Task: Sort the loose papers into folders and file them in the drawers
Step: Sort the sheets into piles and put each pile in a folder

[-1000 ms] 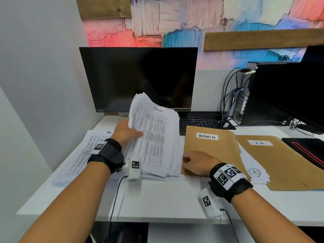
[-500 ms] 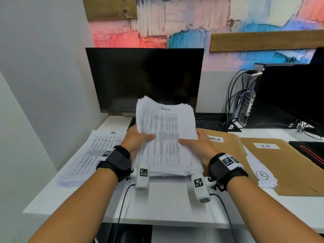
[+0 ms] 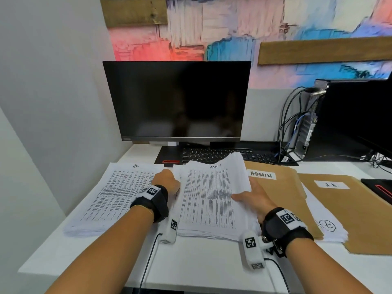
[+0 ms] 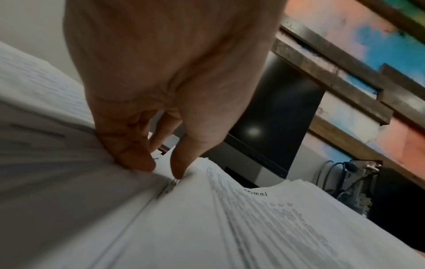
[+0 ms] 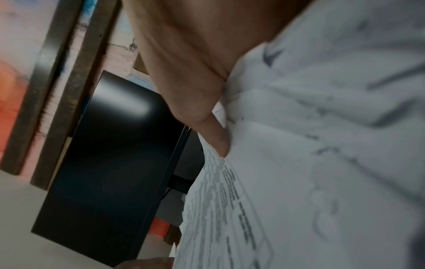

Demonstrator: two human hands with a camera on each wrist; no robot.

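Both hands hold the ADMIN stack (image 3: 209,198) at the desk (image 3: 191,262) centre, in front of the monitor (image 3: 178,100): left hand (image 3: 166,181) has its grip pinching the left edge, thumb on top and fingers under, and right hand (image 3: 253,197) grips the right edge the same way. The HR stack (image 3: 118,192) lies flat just left of it. ADMIN folder (image 3: 277,194) and HR folder (image 3: 350,209) lie to the right, w/ more sheets (image 3: 326,225) between them.

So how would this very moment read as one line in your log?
step: gather ADMIN paper stack | left hand: grips left edge | right hand: grips right edge | ADMIN folder: beside, shut
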